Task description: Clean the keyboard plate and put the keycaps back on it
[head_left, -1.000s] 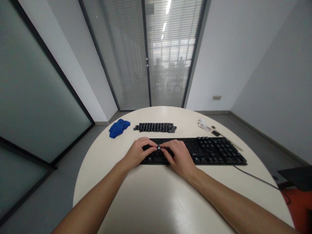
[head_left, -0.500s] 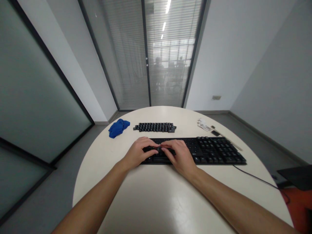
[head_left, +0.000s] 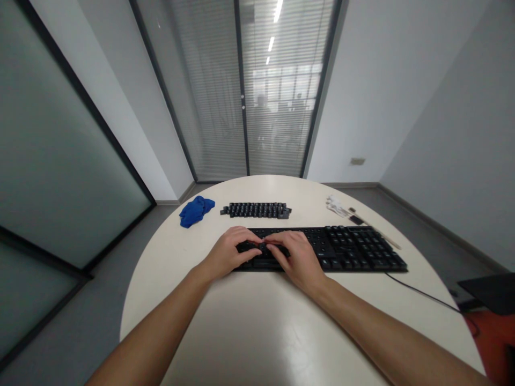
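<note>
A black keyboard (head_left: 364, 252) lies on the round table, with many keycaps off its middle and left part. My left hand (head_left: 233, 249) reaches over its left part, thumb and fingers curved into a pinch. Facing it, my right hand (head_left: 295, 254) pinches from the other side, and the fingertips of both hands nearly meet. Between them is a small dark keycap (head_left: 263, 247), partly hidden by the fingers; whether it is seated on the keyboard I cannot tell. Behind the keyboard, loose black keycaps (head_left: 257, 209) lie set out in rows.
A crumpled blue cloth (head_left: 196, 211) lies at the back left of the white table (head_left: 249, 332). At the back right are some small white items (head_left: 336, 206), a small black piece (head_left: 356, 220) and a thin light stick (head_left: 384, 237). A cable (head_left: 422, 292) runs off the right edge.
Both hands stay at the same spot over the keyboard; only the fingertips shift very slightly around the keycap. Nothing else has moved.
</note>
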`<state>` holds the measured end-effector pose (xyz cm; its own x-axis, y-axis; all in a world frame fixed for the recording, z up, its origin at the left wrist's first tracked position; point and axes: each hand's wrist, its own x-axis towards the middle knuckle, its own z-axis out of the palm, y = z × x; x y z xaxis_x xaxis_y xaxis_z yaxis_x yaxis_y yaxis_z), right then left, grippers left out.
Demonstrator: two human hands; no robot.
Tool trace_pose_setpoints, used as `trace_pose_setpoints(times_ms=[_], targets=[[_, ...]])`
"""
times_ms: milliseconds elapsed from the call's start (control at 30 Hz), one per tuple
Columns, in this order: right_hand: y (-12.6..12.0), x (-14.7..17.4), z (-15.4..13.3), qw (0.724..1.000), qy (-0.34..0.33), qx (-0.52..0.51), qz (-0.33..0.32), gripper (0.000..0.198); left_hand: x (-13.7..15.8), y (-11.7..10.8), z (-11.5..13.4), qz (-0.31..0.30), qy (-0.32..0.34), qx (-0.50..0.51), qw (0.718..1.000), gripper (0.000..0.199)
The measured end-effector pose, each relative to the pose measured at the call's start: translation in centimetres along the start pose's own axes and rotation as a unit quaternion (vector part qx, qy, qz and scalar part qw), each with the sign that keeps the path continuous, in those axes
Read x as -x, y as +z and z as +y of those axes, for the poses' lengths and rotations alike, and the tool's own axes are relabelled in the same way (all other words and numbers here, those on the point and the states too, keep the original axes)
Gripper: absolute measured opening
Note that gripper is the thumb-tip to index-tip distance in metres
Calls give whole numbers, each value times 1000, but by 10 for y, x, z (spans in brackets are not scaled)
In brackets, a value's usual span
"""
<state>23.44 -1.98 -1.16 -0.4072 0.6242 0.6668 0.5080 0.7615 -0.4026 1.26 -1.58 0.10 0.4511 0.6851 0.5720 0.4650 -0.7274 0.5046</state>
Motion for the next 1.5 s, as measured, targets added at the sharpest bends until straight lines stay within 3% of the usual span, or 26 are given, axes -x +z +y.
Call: trace_pose_setpoints(times_ms=[333, 533, 833, 1500], targets=[[0, 0, -1, 1000, 11, 4, -13, 13, 1, -5, -4, -1, 34, -37, 999, 16], [0, 0, -1, 998, 14, 6, -69, 15, 4, -18, -15, 23, -11, -98, 995, 13], [0, 1, -3, 984, -23, 31, -174, 27, 11, -26, -36, -38, -104, -111, 988, 16], [0, 1, -5, 977, -26, 53, -203, 35, 13, -24, -39, -81, -94, -78, 989, 6]])
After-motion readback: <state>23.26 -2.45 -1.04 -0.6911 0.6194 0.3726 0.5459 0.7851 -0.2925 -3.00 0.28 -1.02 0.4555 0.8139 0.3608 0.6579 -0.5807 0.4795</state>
